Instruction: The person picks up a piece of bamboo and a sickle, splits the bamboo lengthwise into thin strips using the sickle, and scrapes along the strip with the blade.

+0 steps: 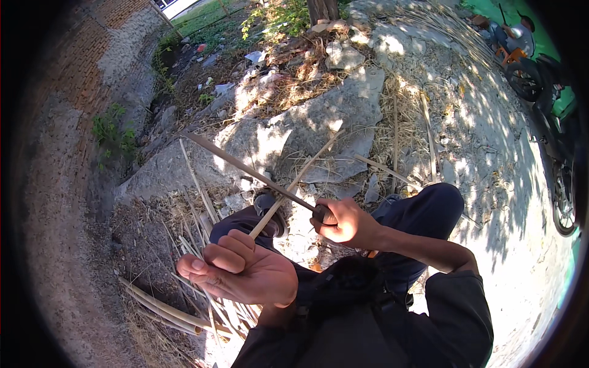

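Note:
My right hand point(346, 224) is closed around the dark handle of a long, narrow-bladed knife point(245, 168). Its blade slants up and to the left, away from me. In my left hand point(242, 273), turned palm up with curled fingers, is one end of a pale bamboo strip point(307, 170), which runs up and to the right. Blade and strip cross just in front of my hands; the blade appears to lie over the strip, though whether they touch is hard to tell.
Split strips point(199, 184) and thicker bamboo lengths point(162, 306) lie to my left. More strips point(429, 135) rest ahead on straw-littered ground. A broken concrete slab point(331, 110) lies in front, a brick wall point(80, 67) at left. At right are a motorbike point(549, 116) and a seated person point(520, 38).

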Demonstrator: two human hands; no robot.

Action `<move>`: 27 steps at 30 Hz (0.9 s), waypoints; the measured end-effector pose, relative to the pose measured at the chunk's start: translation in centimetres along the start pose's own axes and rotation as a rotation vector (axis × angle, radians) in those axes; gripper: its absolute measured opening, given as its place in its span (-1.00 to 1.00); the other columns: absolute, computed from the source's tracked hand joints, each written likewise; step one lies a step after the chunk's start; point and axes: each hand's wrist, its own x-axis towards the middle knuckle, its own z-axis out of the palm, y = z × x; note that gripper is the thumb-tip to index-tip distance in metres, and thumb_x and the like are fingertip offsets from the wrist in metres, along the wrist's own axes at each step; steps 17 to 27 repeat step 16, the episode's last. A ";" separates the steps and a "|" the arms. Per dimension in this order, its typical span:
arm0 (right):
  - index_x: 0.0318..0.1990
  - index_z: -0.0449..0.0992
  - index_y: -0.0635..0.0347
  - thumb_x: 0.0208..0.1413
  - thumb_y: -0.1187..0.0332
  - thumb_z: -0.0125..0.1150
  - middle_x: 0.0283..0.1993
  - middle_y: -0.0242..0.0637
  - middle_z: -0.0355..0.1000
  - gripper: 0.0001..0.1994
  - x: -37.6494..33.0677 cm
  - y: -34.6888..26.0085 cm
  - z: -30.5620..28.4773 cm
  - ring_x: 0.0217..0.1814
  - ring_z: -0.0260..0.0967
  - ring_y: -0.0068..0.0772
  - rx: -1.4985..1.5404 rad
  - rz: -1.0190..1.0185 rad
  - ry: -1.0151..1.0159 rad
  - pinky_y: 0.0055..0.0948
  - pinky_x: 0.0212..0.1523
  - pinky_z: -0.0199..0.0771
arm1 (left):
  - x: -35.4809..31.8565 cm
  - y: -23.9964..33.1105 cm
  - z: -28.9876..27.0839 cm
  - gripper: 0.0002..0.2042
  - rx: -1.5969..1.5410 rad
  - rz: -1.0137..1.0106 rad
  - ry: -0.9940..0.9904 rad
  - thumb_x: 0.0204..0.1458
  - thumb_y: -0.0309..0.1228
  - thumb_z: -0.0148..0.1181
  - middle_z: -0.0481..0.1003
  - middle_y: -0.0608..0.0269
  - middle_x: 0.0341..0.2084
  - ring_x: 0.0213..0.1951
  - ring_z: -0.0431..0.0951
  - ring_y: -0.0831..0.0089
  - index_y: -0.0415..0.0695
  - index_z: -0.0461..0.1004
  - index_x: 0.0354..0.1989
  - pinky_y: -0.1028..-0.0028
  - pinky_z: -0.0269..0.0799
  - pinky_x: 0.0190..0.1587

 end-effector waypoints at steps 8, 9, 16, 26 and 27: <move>-0.33 0.43 0.33 0.15 0.44 0.29 -0.65 -0.19 0.32 -0.84 1.2 -1.0 -0.6 -0.66 0.20 -0.19 0.017 -0.005 -0.028 -0.30 -0.55 0.23 | 0.4 -0.2 -0.3 -0.81 -0.097 -0.016 0.026 0.47 -0.29 -0.26 -0.14 0.51 -0.67 -0.62 -0.19 0.68 -0.09 0.20 -0.18 0.55 -0.19 -0.56; -0.34 0.41 0.32 0.15 0.45 0.29 -0.66 -0.20 0.28 -0.83 1.3 -1.3 0.0 -0.65 0.15 -0.24 0.076 -0.067 0.007 -0.32 -0.53 0.22 | 0.5 -0.2 -0.3 -0.80 -0.096 -0.004 0.007 0.47 -0.28 -0.26 -0.14 0.51 -0.67 -0.62 -0.19 0.68 -0.09 0.21 -0.19 0.55 -0.19 -0.56; -0.39 0.38 0.30 0.15 0.35 0.27 -0.65 -0.21 0.30 -0.77 2.8 3.6 -1.1 -0.61 0.21 -0.30 -0.034 0.081 -0.002 -0.25 -0.49 0.27 | 0.5 -0.4 -0.1 -0.80 -0.074 -0.019 0.035 0.47 -0.26 -0.27 -0.13 0.51 -0.67 -0.62 -0.19 0.68 -0.07 0.21 -0.19 0.56 -0.19 -0.56; -0.39 0.38 0.30 0.15 0.35 0.27 -0.65 -0.21 0.30 -0.77 2.8 3.6 -1.1 -0.61 0.21 -0.30 -0.034 0.081 -0.002 -0.25 -0.49 0.27 | 0.5 -0.4 -0.1 -0.80 -0.074 -0.019 0.035 0.47 -0.26 -0.27 -0.13 0.51 -0.67 -0.62 -0.19 0.68 -0.07 0.21 -0.19 0.56 -0.19 -0.56; -0.39 0.38 0.30 0.15 0.35 0.27 -0.65 -0.21 0.30 -0.77 2.8 3.6 -1.1 -0.61 0.21 -0.30 -0.034 0.081 -0.002 -0.25 -0.49 0.27 | 0.5 -0.4 -0.1 -0.80 -0.074 -0.019 0.035 0.47 -0.26 -0.27 -0.13 0.51 -0.67 -0.62 -0.19 0.68 -0.07 0.21 -0.19 0.56 -0.19 -0.56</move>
